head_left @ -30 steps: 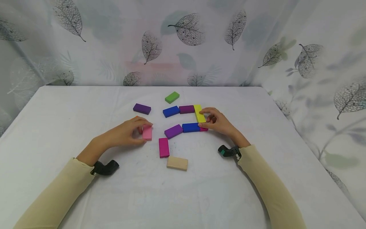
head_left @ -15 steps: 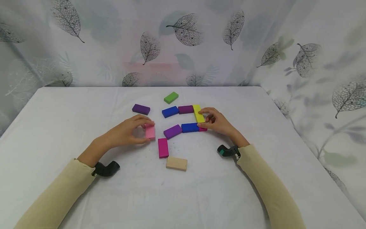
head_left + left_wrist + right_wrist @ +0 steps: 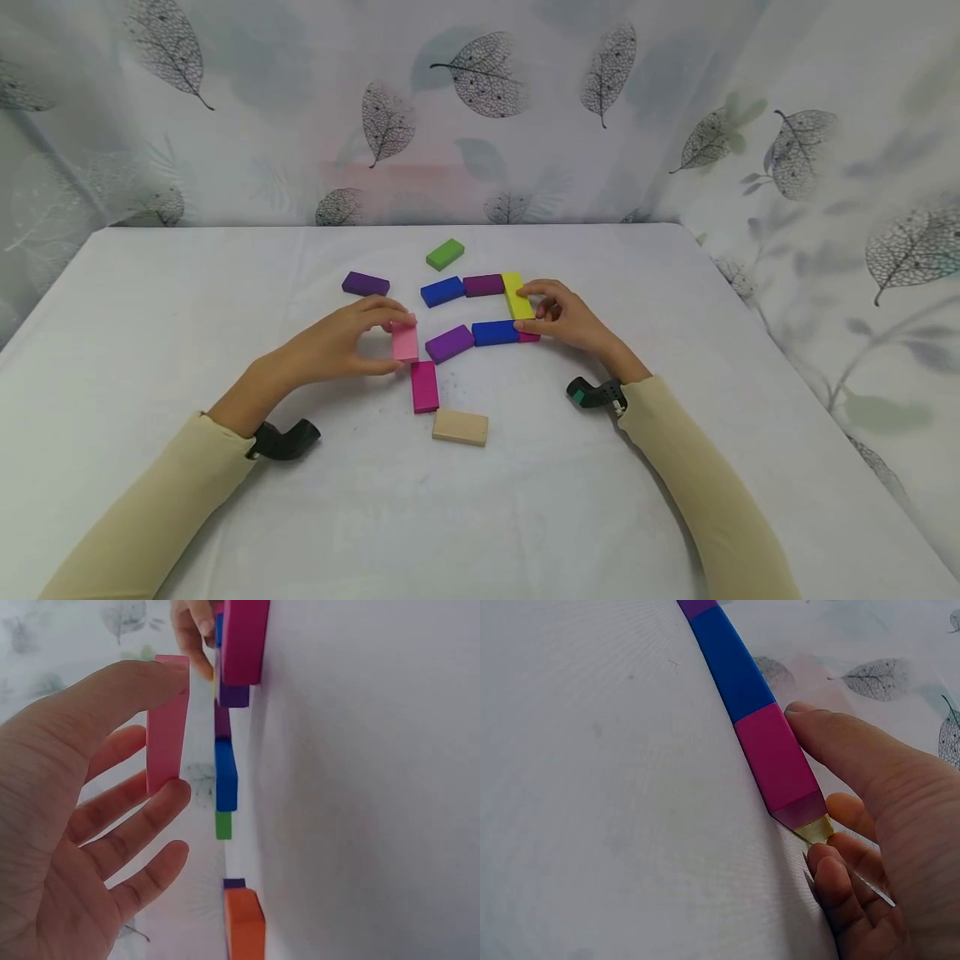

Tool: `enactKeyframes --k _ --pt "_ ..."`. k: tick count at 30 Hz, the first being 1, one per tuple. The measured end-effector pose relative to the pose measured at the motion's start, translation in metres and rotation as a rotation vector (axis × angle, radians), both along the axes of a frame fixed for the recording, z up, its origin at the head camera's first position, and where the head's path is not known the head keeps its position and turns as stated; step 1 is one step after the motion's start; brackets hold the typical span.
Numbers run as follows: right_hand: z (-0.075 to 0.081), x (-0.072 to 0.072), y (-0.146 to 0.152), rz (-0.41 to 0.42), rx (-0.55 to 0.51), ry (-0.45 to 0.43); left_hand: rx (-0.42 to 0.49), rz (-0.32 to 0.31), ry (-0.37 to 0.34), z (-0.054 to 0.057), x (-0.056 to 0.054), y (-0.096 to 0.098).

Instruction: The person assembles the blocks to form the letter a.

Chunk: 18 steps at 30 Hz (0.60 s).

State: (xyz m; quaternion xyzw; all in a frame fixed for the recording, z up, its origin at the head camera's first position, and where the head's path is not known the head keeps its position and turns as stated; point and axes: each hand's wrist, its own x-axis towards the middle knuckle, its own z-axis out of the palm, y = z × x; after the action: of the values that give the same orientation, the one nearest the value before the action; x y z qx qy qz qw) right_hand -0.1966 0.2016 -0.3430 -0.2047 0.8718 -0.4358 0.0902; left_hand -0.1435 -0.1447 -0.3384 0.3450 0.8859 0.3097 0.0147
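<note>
My left hand [image 3: 347, 340] pinches a light pink wooden block [image 3: 405, 342] between thumb and fingertips. In the left wrist view the block looks raised off the table, by the far end of a magenta block [image 3: 424, 387]. The right hand [image 3: 573, 321] rests at the right end of a curved row of blocks. Its index finger touches a yellow block [image 3: 516, 297]; its thumb lies on another magenta block [image 3: 780, 761], mostly hidden in the head view. Beside that are a blue block [image 3: 495, 333] and a purple block [image 3: 449, 343].
A second blue block [image 3: 442, 291] and a plum block [image 3: 483, 285] adjoin the yellow one. Loose on the white table [image 3: 225, 517] lie a dark purple block [image 3: 365, 284], a green block [image 3: 446, 254] and a plain wood block [image 3: 461, 427]. An orange block [image 3: 246, 922] appears below the left hand.
My left hand has carried the light pink block rightward, close to the magenta block and the purple block. The right hand has stayed in place on the row.
</note>
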Motion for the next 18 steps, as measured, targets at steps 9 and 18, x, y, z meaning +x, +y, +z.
enactKeyframes --k 9,18 --pt "0.001 0.000 0.001 0.013 -0.010 0.015 0.006 -0.034 0.050 0.014 0.000 0.021" --pt "0.000 0.000 0.001 0.004 -0.001 0.007 0.021 -0.080 0.021 0.019 -0.002 0.038"
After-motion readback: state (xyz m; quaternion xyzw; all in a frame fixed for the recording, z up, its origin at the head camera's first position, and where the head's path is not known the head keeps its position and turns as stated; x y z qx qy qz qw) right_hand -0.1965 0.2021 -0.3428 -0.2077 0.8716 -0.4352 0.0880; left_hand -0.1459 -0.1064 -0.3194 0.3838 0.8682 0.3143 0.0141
